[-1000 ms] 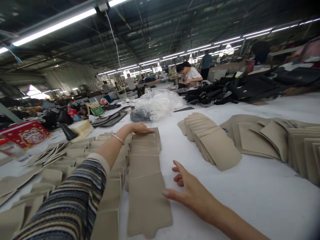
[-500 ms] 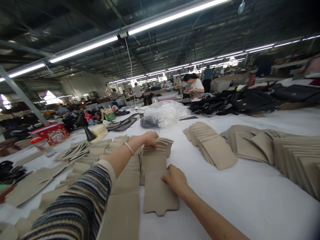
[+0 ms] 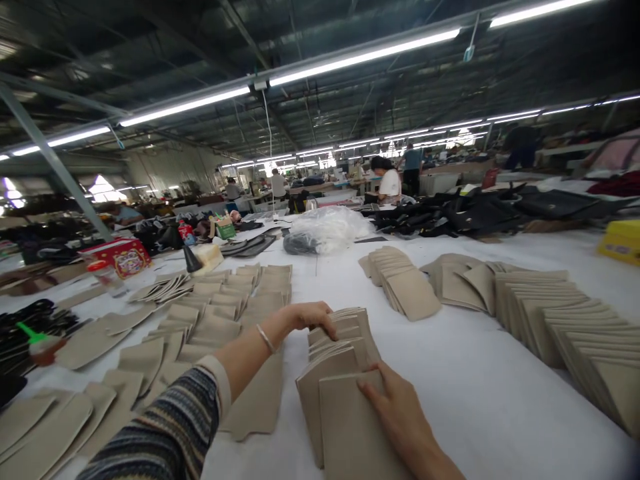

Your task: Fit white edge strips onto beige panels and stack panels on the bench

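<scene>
A bunched stack of beige cut fabric pieces point(image 3: 340, 373) stands half on edge on the white table point(image 3: 475, 387) in front of me. My left hand point(image 3: 307, 317), with a bracelet on its wrist and a striped sleeve behind it, curls over the stack's far end. My right hand point(image 3: 400, 417) lies flat against the nearest piece, fingers stretched out and pressing it. The stack is squeezed between both hands.
Rows of beige pieces point(image 3: 220, 313) overlap to the left, and more stacks point(image 3: 405, 287) lie at centre right and along the right edge point(image 3: 565, 320). A clear plastic bag point(image 3: 325, 230), black material point(image 3: 475, 210), a red box point(image 3: 123, 257) and seated workers lie beyond.
The row of pieces that lay spread out flat has been pushed together into a compact stack. My left hand slid toward me; my right hand went from hovering open to pressing the front piece.
</scene>
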Motion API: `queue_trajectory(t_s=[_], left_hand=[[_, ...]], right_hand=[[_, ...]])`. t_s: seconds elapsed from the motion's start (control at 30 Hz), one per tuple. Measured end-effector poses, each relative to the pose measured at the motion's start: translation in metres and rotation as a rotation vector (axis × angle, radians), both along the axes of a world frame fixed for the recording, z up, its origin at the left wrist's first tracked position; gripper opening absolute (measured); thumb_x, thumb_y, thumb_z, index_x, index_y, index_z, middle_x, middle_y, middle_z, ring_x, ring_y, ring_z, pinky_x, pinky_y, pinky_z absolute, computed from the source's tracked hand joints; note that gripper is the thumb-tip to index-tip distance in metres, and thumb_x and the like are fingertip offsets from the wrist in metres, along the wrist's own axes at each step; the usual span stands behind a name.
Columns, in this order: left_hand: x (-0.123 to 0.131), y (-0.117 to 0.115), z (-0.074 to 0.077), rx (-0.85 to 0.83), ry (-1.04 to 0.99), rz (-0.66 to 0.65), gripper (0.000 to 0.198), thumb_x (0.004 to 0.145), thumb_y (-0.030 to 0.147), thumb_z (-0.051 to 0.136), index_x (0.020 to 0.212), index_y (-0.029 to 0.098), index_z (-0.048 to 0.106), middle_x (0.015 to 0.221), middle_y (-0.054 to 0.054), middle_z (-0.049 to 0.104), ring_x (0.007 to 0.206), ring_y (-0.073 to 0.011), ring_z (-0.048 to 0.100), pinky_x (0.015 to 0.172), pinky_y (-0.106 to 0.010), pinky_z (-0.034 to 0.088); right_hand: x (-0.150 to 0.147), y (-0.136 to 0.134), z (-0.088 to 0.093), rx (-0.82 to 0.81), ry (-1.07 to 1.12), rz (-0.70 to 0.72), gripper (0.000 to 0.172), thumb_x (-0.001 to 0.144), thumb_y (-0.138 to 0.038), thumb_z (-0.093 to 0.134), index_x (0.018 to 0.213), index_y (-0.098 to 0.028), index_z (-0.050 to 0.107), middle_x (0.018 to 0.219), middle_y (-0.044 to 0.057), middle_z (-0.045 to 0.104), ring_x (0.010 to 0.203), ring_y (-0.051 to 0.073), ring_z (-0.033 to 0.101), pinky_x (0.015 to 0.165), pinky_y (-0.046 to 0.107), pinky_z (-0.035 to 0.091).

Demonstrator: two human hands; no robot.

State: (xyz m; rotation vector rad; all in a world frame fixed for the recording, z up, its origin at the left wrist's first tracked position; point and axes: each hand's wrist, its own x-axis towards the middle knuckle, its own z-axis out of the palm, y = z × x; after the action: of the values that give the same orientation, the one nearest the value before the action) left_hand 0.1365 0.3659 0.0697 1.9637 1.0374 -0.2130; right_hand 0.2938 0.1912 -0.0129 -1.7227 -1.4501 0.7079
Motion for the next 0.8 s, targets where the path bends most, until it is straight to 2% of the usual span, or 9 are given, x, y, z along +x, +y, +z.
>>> queue_trajectory(t_s=[0.17,0.27,0.33,0.4,0.43,0.5,0.53,0.67,0.8], left_hand=[[-0.021,-0.037,-0.021,-0.069,-0.045,0.048,0.015,0.088,0.022,0.067,0.099,0.012,0.065,0.091,-0.003,0.069,0.078,-0.0158,0.067,0.073,-0.033,0.058],[-0.031,-0.059,-0.010,0.153,-0.131,0.179,0.047,0.081,0.021,0.073,0.123,0.012,0.056,0.111,-0.010,0.065,0.098,-0.0219,0.063,0.088,-0.040,0.052],[-0.035,-0.088,-0.001,0.370,-0.210,0.280,0.061,0.081,0.022,0.070,0.136,0.012,0.044,0.131,-0.015,0.053,0.117,-0.0250,0.053,0.103,-0.042,0.041],[-0.040,-0.128,0.001,0.524,-0.281,0.323,0.049,0.088,0.023,0.058,0.135,0.015,0.046,0.138,-0.014,0.047,0.122,-0.0239,0.047,0.107,-0.039,0.033],[-0.044,-0.151,-0.002,0.545,-0.302,0.304,0.038,0.088,0.025,0.058,0.125,0.018,0.054,0.128,-0.010,0.054,0.113,-0.0226,0.052,0.102,-0.036,0.037],[-0.051,-0.194,-0.017,0.502,-0.309,0.219,0.018,0.085,0.028,0.060,0.099,0.020,0.066,0.091,-0.003,0.066,0.082,-0.0199,0.059,0.079,-0.032,0.043],[-0.055,-0.213,-0.027,0.483,-0.305,0.222,0.018,0.087,0.027,0.056,0.099,0.019,0.067,0.082,-0.003,0.066,0.075,-0.0196,0.059,0.072,-0.031,0.042],[-0.067,-0.256,-0.056,0.448,-0.458,0.421,0.030,0.093,0.034,0.045,0.106,0.017,0.066,0.088,-0.006,0.067,0.075,-0.0190,0.059,0.068,-0.028,0.042],[-0.068,-0.271,-0.058,0.111,-0.575,0.519,0.034,0.091,0.041,0.048,0.105,0.016,0.065,0.085,-0.005,0.068,0.072,-0.0175,0.059,0.062,-0.025,0.043]], right_hand=[[-0.013,-0.061,-0.018,0.004,0.067,-0.030,0.031,0.084,-0.053,0.043,0.090,-0.026,0.056,0.088,0.004,0.072,0.083,0.029,0.066,0.075,0.039,0.049],[-0.021,-0.078,-0.022,0.009,0.095,-0.053,0.033,0.086,-0.056,0.043,0.090,-0.026,0.055,0.084,0.003,0.070,0.080,0.029,0.065,0.074,0.039,0.047],[-0.023,-0.081,-0.022,0.020,0.115,-0.066,0.034,0.086,-0.058,0.044,0.089,-0.025,0.055,0.082,0.003,0.069,0.078,0.028,0.064,0.073,0.038,0.047],[-0.019,-0.081,-0.019,0.039,0.135,-0.078,0.035,0.086,-0.059,0.046,0.089,-0.025,0.055,0.079,0.002,0.068,0.076,0.027,0.063,0.071,0.037,0.047],[-0.016,-0.081,-0.017,0.048,0.146,-0.082,0.036,0.086,-0.060,0.047,0.089,-0.025,0.055,0.078,0.001,0.068,0.075,0.026,0.063,0.070,0.035,0.047],[-0.006,-0.084,-0.012,0.065,0.162,-0.091,0.038,0.087,-0.062,0.047,0.090,-0.025,0.055,0.076,-0.001,0.066,0.073,0.024,0.062,0.067,0.033,0.048],[0.000,-0.088,-0.009,0.072,0.168,-0.103,0.039,0.086,-0.063,0.047,0.090,-0.025,0.055,0.075,-0.001,0.065,0.072,0.024,0.061,0.064,0.032,0.048],[0.013,-0.121,0.012,0.077,0.274,-0.221,0.043,0.081,-0.067,0.057,0.090,-0.025,0.055,0.068,-0.003,0.061,0.063,0.020,0.056,0.054,0.027,0.046],[-0.002,-0.167,0.027,-0.064,0.463,-0.166,0.043,0.077,-0.067,0.063,0.086,-0.025,0.056,0.062,-0.004,0.057,0.054,0.016,0.051,0.046,0.023,0.041]])
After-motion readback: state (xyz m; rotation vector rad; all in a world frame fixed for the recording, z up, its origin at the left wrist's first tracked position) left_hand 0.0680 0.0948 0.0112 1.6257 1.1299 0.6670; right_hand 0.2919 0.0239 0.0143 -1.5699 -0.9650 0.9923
